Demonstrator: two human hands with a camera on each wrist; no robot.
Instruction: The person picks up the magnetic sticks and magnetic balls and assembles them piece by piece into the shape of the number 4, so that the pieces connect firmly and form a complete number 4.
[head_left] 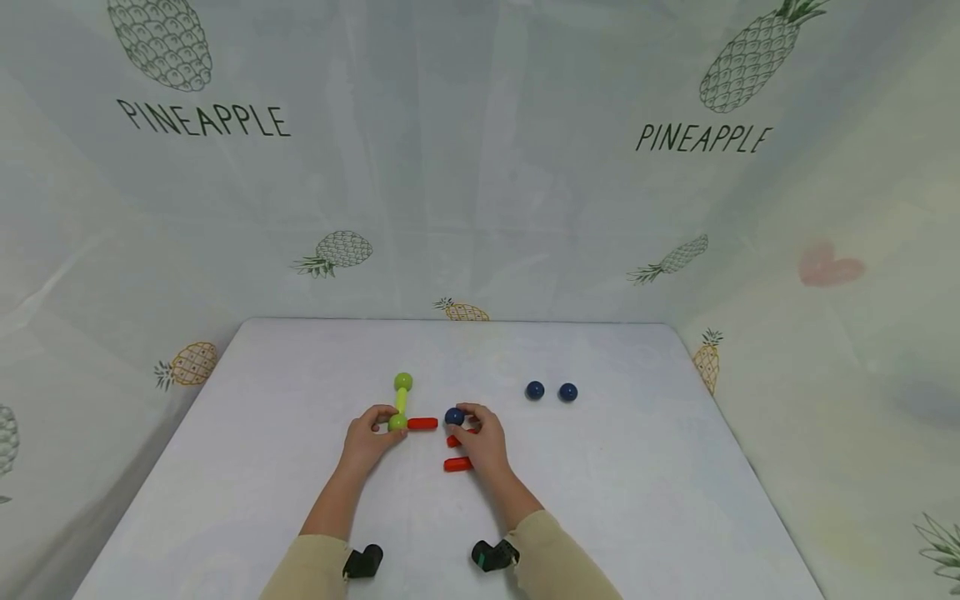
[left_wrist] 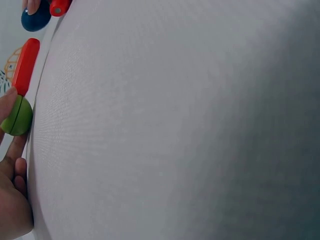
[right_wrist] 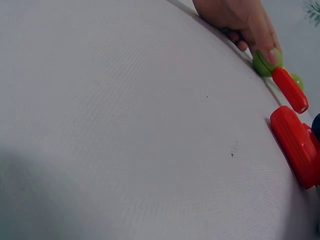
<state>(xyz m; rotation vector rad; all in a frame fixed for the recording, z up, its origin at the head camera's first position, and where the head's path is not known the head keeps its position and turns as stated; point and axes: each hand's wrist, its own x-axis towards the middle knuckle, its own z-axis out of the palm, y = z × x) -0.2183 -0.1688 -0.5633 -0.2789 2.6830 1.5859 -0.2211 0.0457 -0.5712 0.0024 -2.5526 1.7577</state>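
My left hand [head_left: 365, 443] pinches a green ball [head_left: 398, 422] between thumb and fingers. From that ball a light green rod [head_left: 401, 402] runs back to a second green ball [head_left: 403, 381]. A red rod [head_left: 423, 423] sticks out of the held ball toward the right, its other end free. Across a small gap, my right hand [head_left: 489, 443] holds a dark blue ball [head_left: 453, 417] by thumb and fingers. Two loose red rods lie by this hand, the nearer red rod [head_left: 457, 465] and another red rod [head_left: 453, 441], both partly hidden by it.
Two more dark blue balls, a left ball [head_left: 535, 390] and a right ball [head_left: 568, 392], stand farther back on the right of the white table [head_left: 637, 467]. A pineapple-print cloth [head_left: 480, 192] hangs behind the table and along its sides.
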